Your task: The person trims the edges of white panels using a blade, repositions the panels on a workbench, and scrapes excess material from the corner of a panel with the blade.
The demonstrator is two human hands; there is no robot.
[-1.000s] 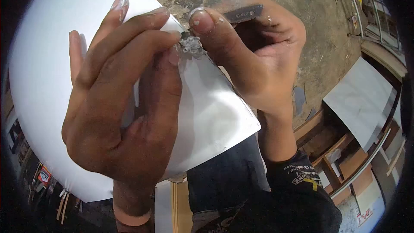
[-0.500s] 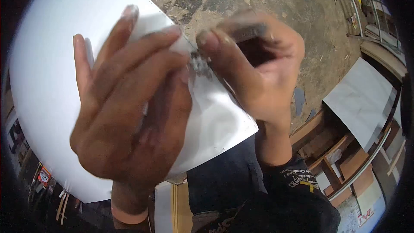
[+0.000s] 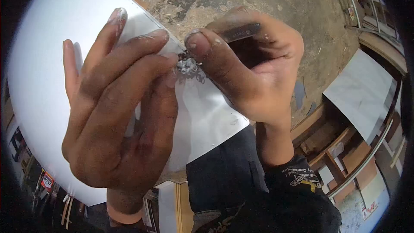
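Observation:
A large white panel [image 3: 207, 121] lies under my hands, its long edge running diagonally beside them. At that edge sits a small cluster of grey, curled or ring-like bits [image 3: 188, 66]; I cannot tell what they are. My left hand [image 3: 120, 99] has its thumb and index finger pinched beside the cluster, its other fingers raised and spread. Whatever it pinches is hidden. My right hand [image 3: 254, 60] is closed around a small dark flat bar with lettering [image 3: 243, 32], its thumb tip close to the cluster. Pale smears mark several fingertips.
A stained concrete floor [image 3: 302, 4] lies beyond the panel. To the right are a wooden frame with compartments [image 3: 325, 136], a pale sheet [image 3: 362, 95] and a metal rack [image 3: 366, 6]. Wooden sticks [image 3: 67, 209] stand at lower left. My dark trousers [image 3: 224, 168] show below the panel.
Both hands and the panel edge appear slightly farther left in view. The right fingers are less blurred, and the grey bits show more clearly between the hands.

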